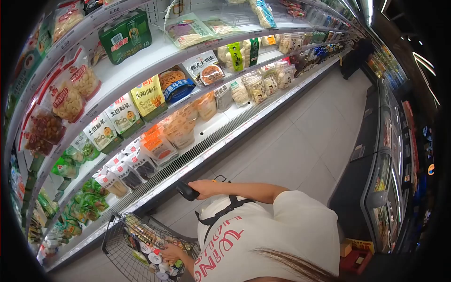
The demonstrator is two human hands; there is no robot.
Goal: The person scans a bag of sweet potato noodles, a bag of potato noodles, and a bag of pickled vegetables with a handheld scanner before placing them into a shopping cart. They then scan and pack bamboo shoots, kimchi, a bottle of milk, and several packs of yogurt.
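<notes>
My right hand (205, 189) is wrapped around a black handheld device (187, 191) in front of the refrigerated shelf. Lower in the view, my left hand (172, 254) is over a wire shopping cart (112, 239), with its fingers curled down among the goods. What those fingers grip is too small to make out. Close to them lie several packages with round white lids (155, 258). Bagged and bottled items fill much of the cart. The nearest shelf goods are black-and-white packets (141, 163) and an orange-and-white packet (159, 145).
A long refrigerated shelf (221, 140) with packaged noodles, vegetables and a green can pack (125, 36) curves along the left. Grey tiled floor (291, 136) runs up the aisle. Glass-fronted cases (387, 164) stand on the right. A person in dark clothes (358, 57) is far down the aisle.
</notes>
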